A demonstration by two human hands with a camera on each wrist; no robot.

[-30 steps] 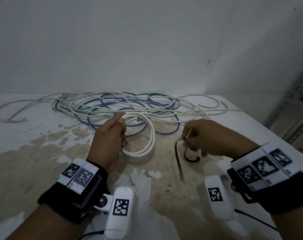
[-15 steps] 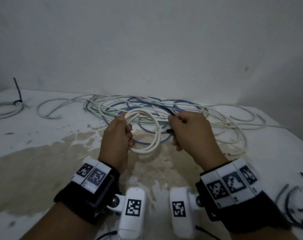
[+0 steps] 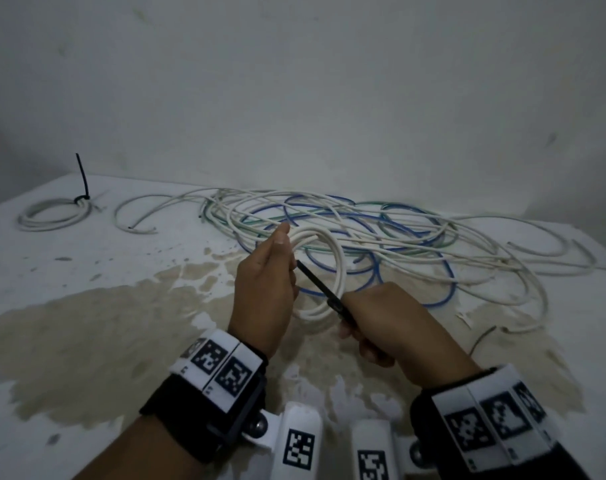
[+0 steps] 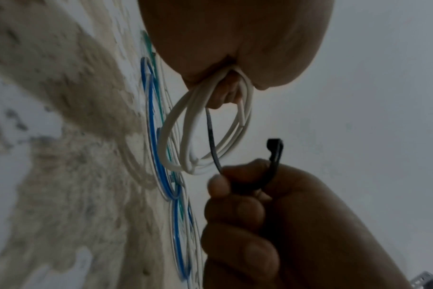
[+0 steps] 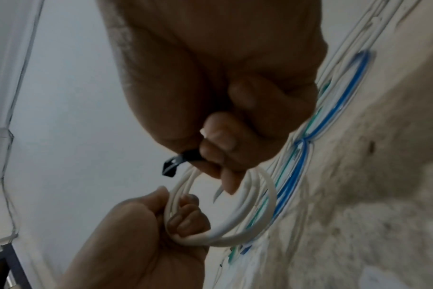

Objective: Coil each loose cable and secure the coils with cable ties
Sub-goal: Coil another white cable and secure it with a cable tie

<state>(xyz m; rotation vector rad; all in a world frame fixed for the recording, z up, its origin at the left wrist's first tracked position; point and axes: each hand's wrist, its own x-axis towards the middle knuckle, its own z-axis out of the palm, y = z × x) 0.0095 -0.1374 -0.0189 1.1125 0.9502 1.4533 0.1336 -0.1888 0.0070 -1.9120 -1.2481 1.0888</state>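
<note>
My left hand (image 3: 287,252) grips a small coil of white cable (image 3: 338,271) at its top and holds it just above the table. My right hand (image 3: 350,322) pinches a black cable tie (image 3: 320,287) just in front of the coil. The tie's tail slants up across the coil to my left fingers. In the left wrist view the tie (image 4: 213,140) runs through the coil (image 4: 171,136), and its head bends up from my right hand (image 4: 235,187). In the right wrist view the tie's head (image 5: 173,166) sticks out of my right hand (image 5: 218,148), above the coil (image 5: 265,211) and my left hand (image 5: 176,221).
A tangle of loose white, blue and green cables (image 3: 398,230) lies behind the hands. At the far left sits a white coil (image 3: 52,213) bound with an upright black tie. A short white cable (image 3: 135,216) lies beside it. The white table (image 3: 104,323) is stained brown.
My right hand came from the right with the black tie to the coil, then drew back toward me. The tie now stretches from it to my left fingers. My left hand kept the coil.
</note>
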